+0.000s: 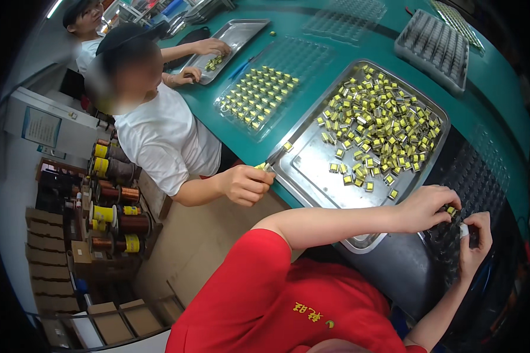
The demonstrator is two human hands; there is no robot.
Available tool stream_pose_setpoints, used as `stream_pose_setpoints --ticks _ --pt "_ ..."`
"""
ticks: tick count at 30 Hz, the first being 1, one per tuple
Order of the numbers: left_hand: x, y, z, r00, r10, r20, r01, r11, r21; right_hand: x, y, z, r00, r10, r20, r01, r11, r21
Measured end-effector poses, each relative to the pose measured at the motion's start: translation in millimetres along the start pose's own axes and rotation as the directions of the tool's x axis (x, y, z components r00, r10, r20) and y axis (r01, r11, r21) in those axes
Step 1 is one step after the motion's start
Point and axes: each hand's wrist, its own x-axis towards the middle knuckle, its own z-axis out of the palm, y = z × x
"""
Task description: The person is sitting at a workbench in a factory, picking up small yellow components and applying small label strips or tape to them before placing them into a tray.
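The bare left hand (429,207) of the person in red is over the near part of a black plastic tray with rows of moulded pockets (472,176). Its grip is closed on one small block-shaped component with a yellow band and metallic sides (451,210), pinched at the fingertips. The bare right hand (478,240) is just beside it, fingers bent toward the left hand, with a white wrap or small white piece (464,230) near a fingertip. Whether that grip is gripping anything I cannot tell; the fingers hide too much at this angle.

The step in hand, I judge, is close handling of a single piece between both hands above the pockets. The next move calls for a steady pinch and an exact sense of which way the component faces, with the right fingers leaving the left ones room.

Left of the black tray is a shallow rectangular silver metal tray (300,173), holding a loose heap of similar yellow-banded components (388,120) that lie every which way (a few are scattered toward its lower edge). The left forearm crosses its near corner.

At that tray's left corner is a co-worker's hand (247,185) with a similar yellow piece at its fingertips. Beyond, on the green worktop (359,53), a transparent moulded plastic tray (312,56) bears more such components in ordered rows.
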Motion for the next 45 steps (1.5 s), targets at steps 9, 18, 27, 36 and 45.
stream_pose_setpoints --ticks 9,18,27,36,45 --pt "-4 -1 3 0.999 -0.033 0.018 0.034 0.998 -0.052 -3 0 0 1.0 0.019 -0.005 -0.019 1.0 -0.014" --pt "-2 0 -6 0.99 -0.112 0.084 0.117 0.991 -0.06 1 6 9 1.0 0.014 -0.02 -0.014 1.0 -0.003" --pt "-4 -4 -10 0.993 -0.052 0.103 0.052 0.999 0.006 4 6 10 0.999 -0.012 0.035 0.013 0.999 -0.03" --pt "-19 -28 7 0.996 0.091 0.021 -0.092 0.991 0.093 -4 -14 19 0.993 -0.118 0.002 0.118 0.991 0.069" --pt "-37 -14 -15 0.994 0.104 0.035 -0.108 0.986 0.126 73 -118 134 0.781 -0.313 0.54 0.294 0.948 0.124"
